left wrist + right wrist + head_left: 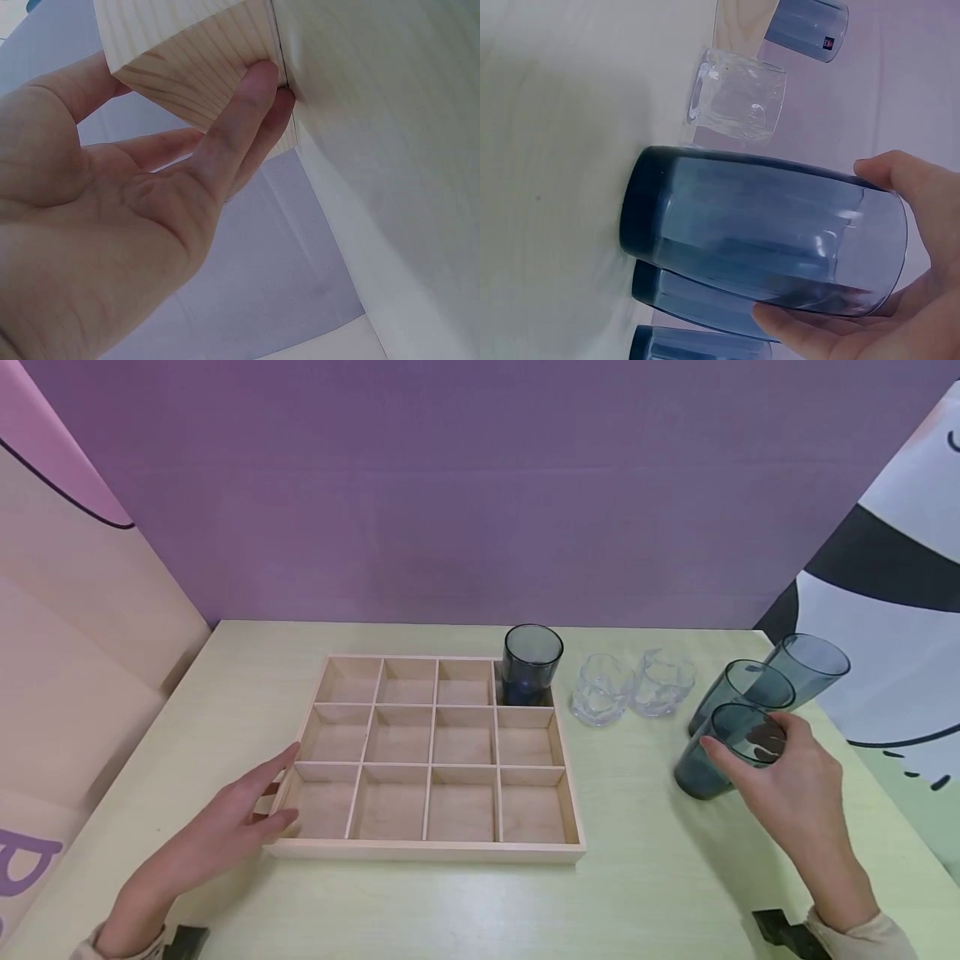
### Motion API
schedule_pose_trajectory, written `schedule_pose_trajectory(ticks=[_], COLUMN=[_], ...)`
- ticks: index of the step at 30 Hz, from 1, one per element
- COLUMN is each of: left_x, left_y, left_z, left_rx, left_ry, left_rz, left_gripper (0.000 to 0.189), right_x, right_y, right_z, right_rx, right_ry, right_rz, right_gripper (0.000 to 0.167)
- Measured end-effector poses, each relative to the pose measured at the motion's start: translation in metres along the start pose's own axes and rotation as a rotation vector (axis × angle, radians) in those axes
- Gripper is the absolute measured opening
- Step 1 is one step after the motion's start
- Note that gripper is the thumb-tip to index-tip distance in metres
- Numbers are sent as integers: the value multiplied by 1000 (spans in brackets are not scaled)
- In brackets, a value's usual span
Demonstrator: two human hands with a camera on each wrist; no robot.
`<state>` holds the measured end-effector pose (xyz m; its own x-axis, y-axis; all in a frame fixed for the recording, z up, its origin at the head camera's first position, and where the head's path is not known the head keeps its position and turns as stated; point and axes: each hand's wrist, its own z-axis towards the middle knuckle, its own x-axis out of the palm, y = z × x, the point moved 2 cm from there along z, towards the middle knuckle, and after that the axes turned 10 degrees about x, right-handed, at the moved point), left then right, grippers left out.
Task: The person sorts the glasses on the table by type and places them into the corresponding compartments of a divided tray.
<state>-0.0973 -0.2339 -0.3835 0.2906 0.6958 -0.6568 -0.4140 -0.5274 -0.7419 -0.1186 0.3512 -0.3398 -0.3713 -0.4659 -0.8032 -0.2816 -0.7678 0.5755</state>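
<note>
tumbler [757, 232], gripped: tall, see-through, smoky blue, glossy, darkest at bottom.

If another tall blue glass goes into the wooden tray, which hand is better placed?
Probably the right hand: it grips the nearest tall blue glass. The left hand touches the left side of the wooden tray, well away from that glass.

Box [196, 69] cropped by left wrist view's top edge, sticker [829, 43] illegibly small
</note>
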Motion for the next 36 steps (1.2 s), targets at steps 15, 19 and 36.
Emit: schedule_pose_trajectory(ticks=[15,19,36], left_x=[-1,-1,-1], left_y=[-1,0,-2], left_z=[0,0,0], left_rx=[-3,-9,-8], left_ry=[0,2,4], left_rz=[15,14,14], left_gripper=[78,78,78], right_x=[4,8,9], right_y=[-2,-4,-3], right_z=[-1,-1,-4], right_rx=[67,115,103], right_ry=[0,51,-11], right_rz=[75,103,63], right_gripper=[96,102,98])
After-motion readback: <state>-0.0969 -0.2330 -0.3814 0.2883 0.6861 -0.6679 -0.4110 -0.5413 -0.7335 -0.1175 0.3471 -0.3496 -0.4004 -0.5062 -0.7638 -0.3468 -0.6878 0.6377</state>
